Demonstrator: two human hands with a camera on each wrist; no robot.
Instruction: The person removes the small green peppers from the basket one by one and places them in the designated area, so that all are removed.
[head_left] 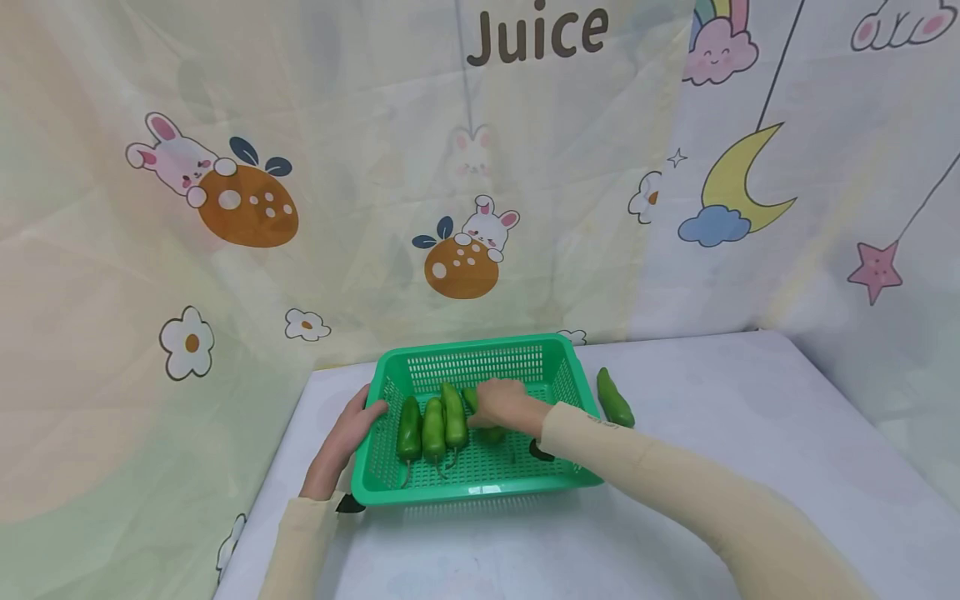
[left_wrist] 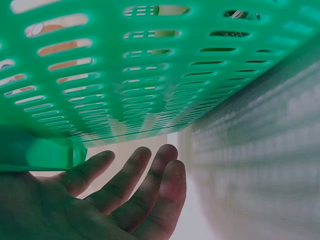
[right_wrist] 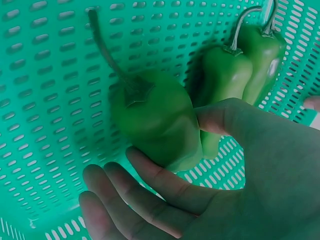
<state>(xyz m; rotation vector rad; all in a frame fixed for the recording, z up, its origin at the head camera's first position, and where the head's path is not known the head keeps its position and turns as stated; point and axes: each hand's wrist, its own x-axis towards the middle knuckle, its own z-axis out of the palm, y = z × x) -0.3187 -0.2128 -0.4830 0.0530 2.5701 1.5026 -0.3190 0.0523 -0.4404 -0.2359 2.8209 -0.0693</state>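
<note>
My right hand [head_left: 504,403] reaches into a green plastic basket [head_left: 480,492]. It pinches a green pepper [right_wrist: 152,122] between thumb and index finger, while the other fingers spread loosely below. In the head view the hand covers most of that pepper. Three more green peppers [head_left: 433,429] lie side by side in the basket's left half, stems toward the front. At the basket's left end, my left hand [head_left: 352,429] holds the rim, its thumb hooked over the edge. Its fingers [left_wrist: 150,190] extend outside beneath the slotted wall.
Another green pepper [head_left: 615,400] lies on the white-covered table [head_left: 720,408], just right of the basket. Behind the table hangs a printed cloth [head_left: 360,167] with cartoon rabbits and flowers, and more cloth borders the right side.
</note>
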